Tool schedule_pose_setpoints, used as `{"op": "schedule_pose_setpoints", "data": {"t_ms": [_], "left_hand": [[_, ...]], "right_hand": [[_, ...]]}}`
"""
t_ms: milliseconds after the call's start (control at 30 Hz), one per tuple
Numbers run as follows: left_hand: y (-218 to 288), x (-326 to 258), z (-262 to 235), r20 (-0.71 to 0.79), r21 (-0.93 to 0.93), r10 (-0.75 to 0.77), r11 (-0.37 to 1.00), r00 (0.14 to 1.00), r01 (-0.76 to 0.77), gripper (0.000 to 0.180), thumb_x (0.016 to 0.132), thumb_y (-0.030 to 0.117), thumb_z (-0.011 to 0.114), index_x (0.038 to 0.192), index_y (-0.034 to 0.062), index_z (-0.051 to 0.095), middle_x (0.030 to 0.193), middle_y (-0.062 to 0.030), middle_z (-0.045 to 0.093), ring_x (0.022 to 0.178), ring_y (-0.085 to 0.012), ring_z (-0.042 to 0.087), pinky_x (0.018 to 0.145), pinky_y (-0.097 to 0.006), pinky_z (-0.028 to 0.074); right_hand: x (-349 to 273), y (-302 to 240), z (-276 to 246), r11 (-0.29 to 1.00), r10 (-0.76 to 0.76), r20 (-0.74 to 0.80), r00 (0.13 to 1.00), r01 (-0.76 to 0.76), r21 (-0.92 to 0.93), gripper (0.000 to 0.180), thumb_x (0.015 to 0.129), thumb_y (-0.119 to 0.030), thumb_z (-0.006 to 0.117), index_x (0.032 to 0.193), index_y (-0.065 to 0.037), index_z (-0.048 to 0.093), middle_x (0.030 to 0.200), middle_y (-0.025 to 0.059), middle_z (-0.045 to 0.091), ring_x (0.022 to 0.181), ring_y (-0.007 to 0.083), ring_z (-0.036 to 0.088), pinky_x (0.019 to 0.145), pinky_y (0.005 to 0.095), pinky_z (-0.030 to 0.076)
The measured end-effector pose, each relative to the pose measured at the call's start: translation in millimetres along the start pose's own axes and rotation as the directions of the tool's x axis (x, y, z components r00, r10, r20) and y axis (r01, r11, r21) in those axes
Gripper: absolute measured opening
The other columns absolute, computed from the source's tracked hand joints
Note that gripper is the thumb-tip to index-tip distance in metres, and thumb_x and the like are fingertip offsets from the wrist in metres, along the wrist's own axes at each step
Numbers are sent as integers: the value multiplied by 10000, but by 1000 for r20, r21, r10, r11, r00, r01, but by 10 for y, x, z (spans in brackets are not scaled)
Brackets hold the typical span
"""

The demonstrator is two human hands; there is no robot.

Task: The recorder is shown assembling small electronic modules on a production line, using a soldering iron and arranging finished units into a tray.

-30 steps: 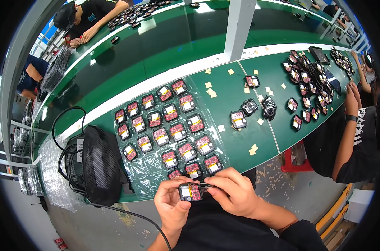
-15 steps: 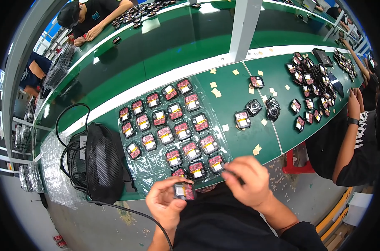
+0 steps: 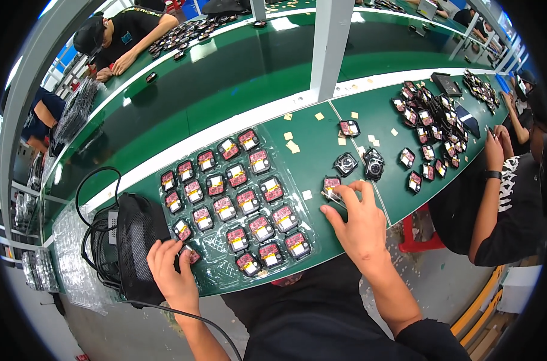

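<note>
Right hand (image 3: pixel 362 222): fingers spread, tips resting on small red-faced module (image 3: pixel 332 186) lying on green desk (image 3: pixel 321 150), just right of clear tray (image 3: pixel 234 204). No closed grip on it visible.

Left hand (image 3: pixel 171 271): fingers curled, pressing module (image 3: pixel 191 255) at tray's lower-left corner, thumb and fingers pinching it.

Tray holds rows of like modules. Black mesh bag (image 3: pixel 135 240) with cables just left of left hand. Two black round parts (image 3: pixel 360 163) beyond right hand. Another person's forearm (image 3: pixel 487 198) at right.
</note>
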State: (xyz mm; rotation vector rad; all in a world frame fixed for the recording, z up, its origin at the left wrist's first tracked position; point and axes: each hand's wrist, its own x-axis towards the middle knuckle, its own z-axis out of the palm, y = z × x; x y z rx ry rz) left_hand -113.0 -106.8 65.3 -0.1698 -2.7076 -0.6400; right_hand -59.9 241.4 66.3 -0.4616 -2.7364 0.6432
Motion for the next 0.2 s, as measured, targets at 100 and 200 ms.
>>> {"op": "schedule_pose_setpoints", "data": {"t_ms": [100,200], "left_hand": [[42,0,31,15,48,-11,999,1000,10,312,842,17,808,1145,1,736,1347,-145,639,1363,-378,516,1137,-480,423],[60,2,58,-16,66,17,998,1000,-16,365,827,18,825,1180,24,734,1368,-148,625,1367,-386,511,1141,-494,422]], "right_hand": [[-38,86,36,999,-32,-33,999,33,22,338,889,-257,840,1144,-101,683,1196,72,603,685,295,707,598,442,560],[-58,80,28,998,-5,-28,1000,7,66,329,862,-240,859,1104,-100,685,1188,43,621,678,290,703,613,434,565]]}}
